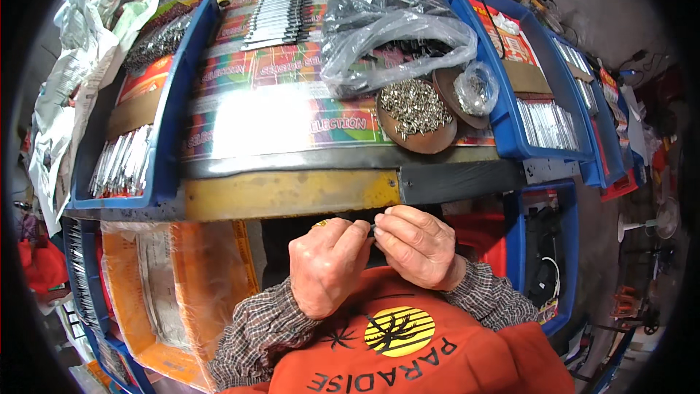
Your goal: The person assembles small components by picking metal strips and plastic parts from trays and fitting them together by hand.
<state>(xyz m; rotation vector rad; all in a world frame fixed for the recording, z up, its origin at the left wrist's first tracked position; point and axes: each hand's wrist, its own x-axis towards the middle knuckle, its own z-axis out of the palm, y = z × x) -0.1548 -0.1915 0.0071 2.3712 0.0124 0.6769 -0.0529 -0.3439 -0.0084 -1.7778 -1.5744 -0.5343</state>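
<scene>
My left hand [328, 263] and my right hand [417, 244] meet just below the front edge of the table, above my lap. Both are closed, with thumbs and fingertips pinched together. A small dark bit shows where the fingertips join, too small and covered to name. Yellow shows at a finger of my left hand. Beyond my hands, a brown round dish [430, 144] holds a heap of small shiny metal parts [412, 102]. A row of slim pens [277, 11], silvery white with dark ends, lies at the back of the tabletop.
A clear plastic bag [346, 66] of dark parts lies behind the dish, beside a smaller bag [475, 89]. Blue trays [164, 124] with pen-like pieces flank the table, including a right tray [503, 131]. An orange lined box [211, 277] stands low left; a blue bin [569, 248], low right.
</scene>
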